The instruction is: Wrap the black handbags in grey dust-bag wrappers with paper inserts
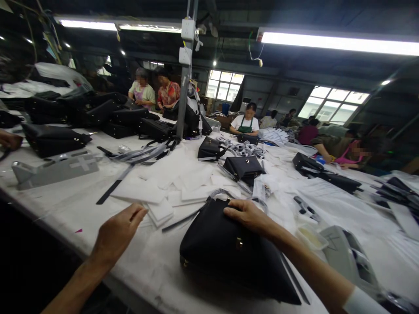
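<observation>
A black handbag (222, 244) with a small gold clasp lies tilted in front of me on the white table (147, 266). My right hand (248, 214) grips its top edge, thumb on the front face and fingers over the far side. To the left of the bag, my left hand (118, 229) hovers above the table edge with thumb and fingers pressed together; what they hold, if anything, is hidden. White paper sheets (160, 211) lie just beyond that hand. A strap with a pale wrapping (222, 192) curves behind the bag.
Grey tape dispensers (59, 168) (350, 259) stand left and right. More black handbags (244, 168) lie further back, with a heap (108, 111) at far left. A metal post (186, 87) rises mid-table. Co-workers (247, 122) sit beyond; another person's hand (9, 140) shows at left.
</observation>
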Demonstrator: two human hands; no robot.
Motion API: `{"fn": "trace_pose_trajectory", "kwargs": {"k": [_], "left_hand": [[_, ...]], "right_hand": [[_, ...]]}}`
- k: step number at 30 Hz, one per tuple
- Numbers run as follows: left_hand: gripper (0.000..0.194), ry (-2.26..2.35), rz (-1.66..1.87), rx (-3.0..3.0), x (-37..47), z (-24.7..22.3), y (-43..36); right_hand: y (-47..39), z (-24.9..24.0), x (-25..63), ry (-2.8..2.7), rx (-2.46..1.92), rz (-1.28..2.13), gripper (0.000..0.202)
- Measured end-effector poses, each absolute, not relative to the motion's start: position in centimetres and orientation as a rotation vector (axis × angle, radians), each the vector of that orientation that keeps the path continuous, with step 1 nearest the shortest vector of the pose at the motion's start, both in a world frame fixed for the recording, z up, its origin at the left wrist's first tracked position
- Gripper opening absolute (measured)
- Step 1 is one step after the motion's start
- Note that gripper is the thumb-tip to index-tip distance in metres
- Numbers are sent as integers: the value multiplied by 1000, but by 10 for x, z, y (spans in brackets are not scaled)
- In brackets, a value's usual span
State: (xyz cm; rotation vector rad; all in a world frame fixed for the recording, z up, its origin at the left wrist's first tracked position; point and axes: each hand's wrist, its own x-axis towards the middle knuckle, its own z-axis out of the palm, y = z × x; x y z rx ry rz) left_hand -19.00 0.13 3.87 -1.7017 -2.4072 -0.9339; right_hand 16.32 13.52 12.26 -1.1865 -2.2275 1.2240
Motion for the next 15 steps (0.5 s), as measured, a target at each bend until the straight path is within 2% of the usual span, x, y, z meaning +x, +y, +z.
{"fn": "trace_pose_trajectory", "kwargs": {"k": [2,4,7,11,15], "left_hand": [[22,-2238,-1015,-1919,-170,50,30],[23,-2049,-939,-2205,-149,51,60],[13,-1811,-795,-2532,-112,36,105],[10,-1441,-538,-2865,-56,7,161],[24,-1251,-346,-2982,-23,-7,189]], "right_hand": [[126,121,169,-2182,-1182,1160,33],[117,121,182,-2100,-1193,1155,39],[114,121,212,-1891,-1310,1301,46],[124,111,242,-1628,-1388,1410,49],[128,99,239,-1599,-1378,1443,53]]}}
